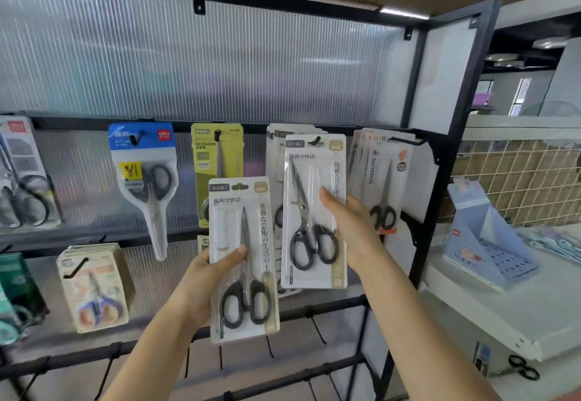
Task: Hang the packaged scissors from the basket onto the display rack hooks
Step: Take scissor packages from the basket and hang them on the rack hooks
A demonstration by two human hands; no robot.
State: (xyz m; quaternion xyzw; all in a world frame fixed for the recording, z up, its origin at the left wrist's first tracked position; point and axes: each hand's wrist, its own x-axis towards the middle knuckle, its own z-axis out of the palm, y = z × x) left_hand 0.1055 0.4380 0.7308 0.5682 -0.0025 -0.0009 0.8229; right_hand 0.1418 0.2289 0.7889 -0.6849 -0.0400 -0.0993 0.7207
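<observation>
The left hand (204,278) grips a packaged pair of scissors (243,259), thumb across its front, held free in front of the display rack (418,161). The right hand (349,224) lies with straight fingers against another scissors pack (314,212) hanging from a hook (315,141) on the rack's upper rail, near its right edge.

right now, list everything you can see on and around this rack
held scissors pack: one, black handles, off the hooks, centre
hung scissors pack: front of a stack, black handles, upper hook
blue-topped scissors pack: one, left of centre
green scissors pack: one, behind held pack
stacked scissors packs: several, white, far right hook
beige packs: stack, lower left
display rack: black frame
blue box: one, right shelf
hands: left hand grips held pack; right hand on hung pack
</observation>
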